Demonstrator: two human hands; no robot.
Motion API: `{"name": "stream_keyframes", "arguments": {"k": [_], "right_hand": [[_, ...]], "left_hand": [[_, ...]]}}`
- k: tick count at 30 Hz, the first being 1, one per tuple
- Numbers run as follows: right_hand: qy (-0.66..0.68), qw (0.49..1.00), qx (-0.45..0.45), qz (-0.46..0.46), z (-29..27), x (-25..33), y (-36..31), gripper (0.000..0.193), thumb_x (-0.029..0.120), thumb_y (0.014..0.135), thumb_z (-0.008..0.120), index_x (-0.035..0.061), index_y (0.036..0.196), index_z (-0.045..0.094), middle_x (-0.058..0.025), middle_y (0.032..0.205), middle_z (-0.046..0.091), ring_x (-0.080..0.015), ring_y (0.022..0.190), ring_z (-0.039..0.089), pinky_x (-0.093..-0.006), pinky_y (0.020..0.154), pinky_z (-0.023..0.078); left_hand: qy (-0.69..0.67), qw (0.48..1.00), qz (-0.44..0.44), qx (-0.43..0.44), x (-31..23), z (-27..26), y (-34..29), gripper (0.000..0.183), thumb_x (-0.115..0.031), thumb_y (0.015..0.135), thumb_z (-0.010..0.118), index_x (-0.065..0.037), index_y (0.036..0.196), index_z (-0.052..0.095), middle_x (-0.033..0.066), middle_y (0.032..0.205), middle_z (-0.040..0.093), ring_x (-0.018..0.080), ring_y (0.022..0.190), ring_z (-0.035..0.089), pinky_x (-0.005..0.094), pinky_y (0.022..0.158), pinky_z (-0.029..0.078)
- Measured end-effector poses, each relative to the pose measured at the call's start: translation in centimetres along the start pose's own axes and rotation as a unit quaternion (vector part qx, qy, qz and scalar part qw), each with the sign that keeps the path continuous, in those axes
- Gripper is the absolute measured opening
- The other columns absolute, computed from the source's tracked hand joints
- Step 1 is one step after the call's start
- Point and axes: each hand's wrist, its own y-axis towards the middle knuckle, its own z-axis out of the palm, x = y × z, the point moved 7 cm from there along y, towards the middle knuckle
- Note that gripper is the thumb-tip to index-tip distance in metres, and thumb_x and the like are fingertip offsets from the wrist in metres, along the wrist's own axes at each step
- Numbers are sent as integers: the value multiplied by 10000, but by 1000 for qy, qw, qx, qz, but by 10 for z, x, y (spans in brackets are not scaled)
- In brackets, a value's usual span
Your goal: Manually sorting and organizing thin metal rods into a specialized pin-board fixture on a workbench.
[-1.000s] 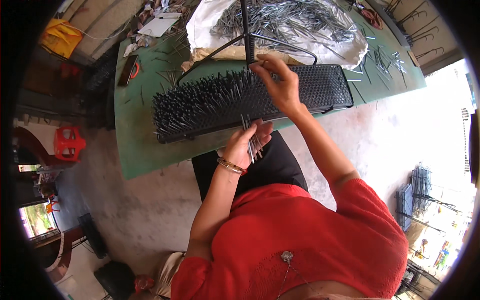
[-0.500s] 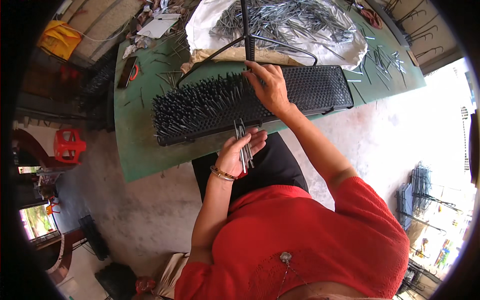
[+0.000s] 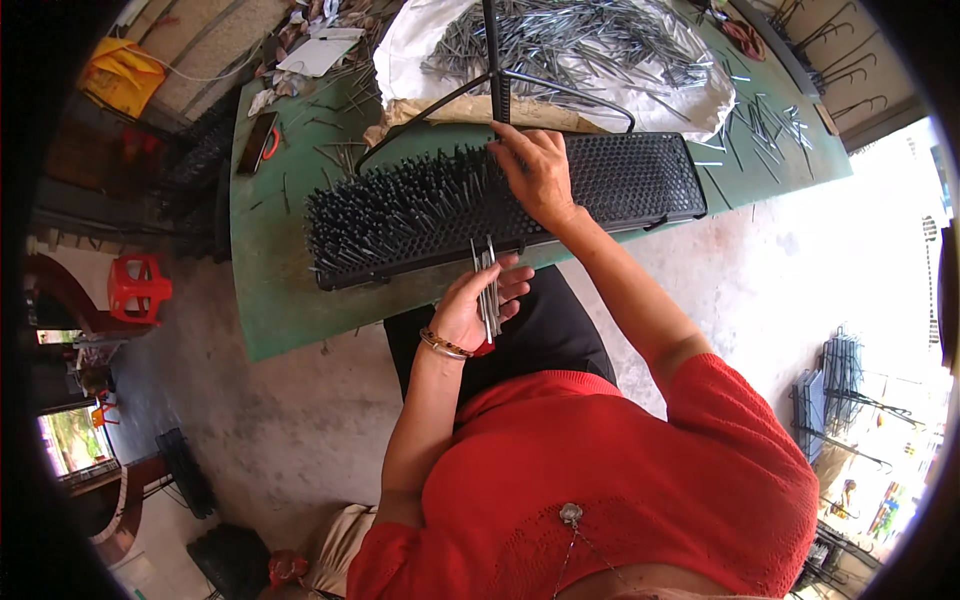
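Observation:
A long black rack (image 3: 635, 180) pierced with rows of small holes lies across the near part of the green table. Dark thin rods (image 3: 395, 205) stand packed in its left part, while holes show on its right part. My left hand (image 3: 462, 310), palm up in front of the rack, is closed by the thumb over several thin silver metal rods (image 3: 489, 300). Over the border between rods and bare holes is my right hand (image 3: 543, 178), its thumb and forefinger drawn together at the far side. What those fingertips hold, if anything, is too small to make out.
Behind the rack, a black metal stand (image 3: 492, 75) straddles a white sack (image 3: 400, 60) heaped with loose metal rods (image 3: 570, 40). More rods are scattered on the green table (image 3: 290, 310). A phone (image 3: 257, 143) lies at left beside red-handled scissors (image 3: 271, 143). A red stool (image 3: 138, 288) stands on the floor.
The rods in my left hand have shifted a little and its fingers have curled slightly. My right hand stays over nearly the same spot, moved only slightly left.

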Motion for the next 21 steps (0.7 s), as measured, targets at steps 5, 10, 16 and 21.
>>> {"name": "stream_keyframes", "arguments": {"k": [5, 10, 16, 21], "right_hand": [[-55, 994, 29, -91, 2, 10, -4, 267, 178, 779, 689, 106, 1034, 657, -33, 945, 648, -204, 884, 577, -347, 765, 413], [-52, 996, 30, -70, -12, 19, -6, 290, 178, 759, 706, 104, 1036, 656, -38, 1060, 633, -236, 953, 567, -362, 819, 422], [257, 872, 378, 174, -2, 34, -40, 243, 226, 811, 710, -9, 859, 677, -103, 721, 622, -164, 662, 583, -307, 595, 448], [420, 714, 375, 417, -3, 17, -66, 180, 175, 861, 672, 6, 802, 694, 17, 674, 614, -37, 628, 501, -220, 542, 396]], "left_hand": [[55, 998, 10, -5, 1, -8, 1, 288, -173, 946, 495, -4, 1176, 538, 164, 1125, 624, 205, 941, 641, 297, 802, 524], [64, 997, 42, 4, -9, 12, -6, 290, -166, 955, 475, 0, 1188, 520, 177, 1129, 615, 236, 979, 632, 343, 833, 524], [91, 992, 69, 47, -20, 31, -8, 306, -168, 967, 443, 16, 1207, 486, 191, 1135, 602, 268, 1002, 621, 372, 823, 533], [147, 987, 23, 68, -12, 42, -4, 320, -192, 967, 446, 12, 1211, 487, 181, 1126, 609, 255, 995, 628, 339, 752, 546]]}}
